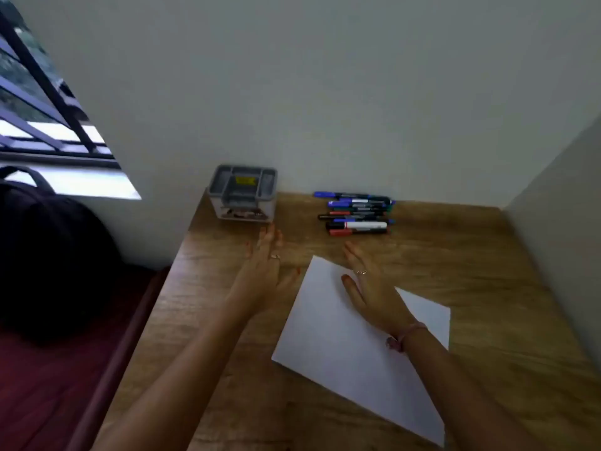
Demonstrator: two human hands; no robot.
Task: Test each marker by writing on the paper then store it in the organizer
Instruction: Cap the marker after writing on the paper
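1. Head view: a wooden worktop (439, 255) stands against a pale wall, with a white sheet of paper (341, 353) lying askew near its middle and running toward the near edge.
2. The markers (357, 213) lie in a loose stack at the far edge, right of centre, all pointing left to right, with blue, red, black and green caps showing.
3. The grey organizer (242, 192) sits at the far left corner, touching the wall, well apart from the markers.
4. The left hand (265, 275) hovers with straight fingers just before the organizer, its grip released and holding nothing.
5. The right hand (370, 288) lies flat over the paper's far corner, fingers extended toward the markers, its grip likewise released.
6. A dark bag (48, 255) rests on a red surface left of the worktop, below a barred window (39, 102).
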